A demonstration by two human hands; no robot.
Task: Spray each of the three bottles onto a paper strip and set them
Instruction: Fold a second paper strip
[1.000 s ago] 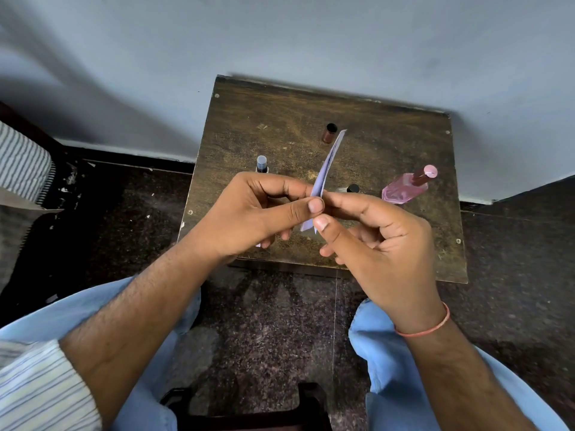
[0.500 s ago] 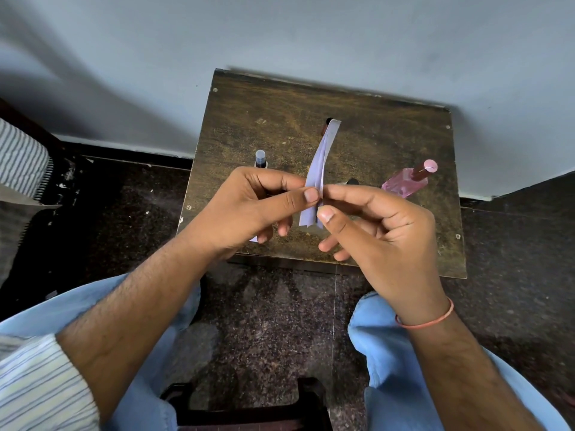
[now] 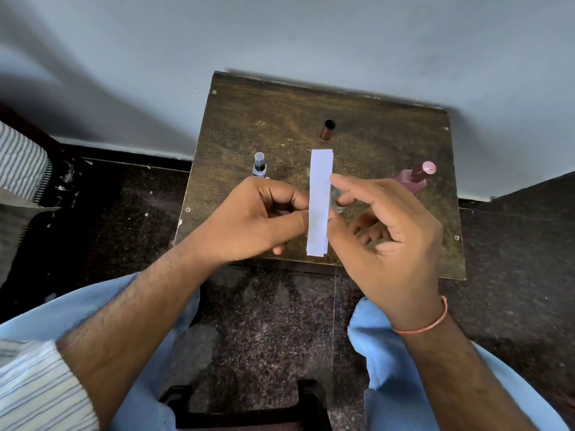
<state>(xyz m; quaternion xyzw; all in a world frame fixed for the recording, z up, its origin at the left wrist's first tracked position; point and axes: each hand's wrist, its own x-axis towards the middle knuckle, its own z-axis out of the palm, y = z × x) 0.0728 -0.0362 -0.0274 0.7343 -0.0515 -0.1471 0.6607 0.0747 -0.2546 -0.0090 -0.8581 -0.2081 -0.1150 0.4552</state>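
Note:
My left hand (image 3: 261, 219) pinches a white paper strip (image 3: 320, 200), which looks like a thin stack, flat side up over the small wooden table (image 3: 389, 132). My right hand (image 3: 385, 241) has its fingers spread, with thumb and forefinger tips touching the strip's right edge. Three bottles stand on the table: a dark blue one with a clear cap (image 3: 259, 165) at the left, a brown one (image 3: 327, 130) at the back centre, and a pink one (image 3: 415, 178) at the right, partly behind my right hand.
The table stands against a pale wall (image 3: 311, 35). Dark speckled floor (image 3: 267, 309) lies around it, and my knees in light blue trousers (image 3: 392, 362) sit below the front edge. A striped cloth (image 3: 21, 163) is at the far left.
The strip has turned from edge-on to flat and facing up. My right hand has loosened from a pinch to spread fingers at the strip's edge. The left hand keeps its hold.

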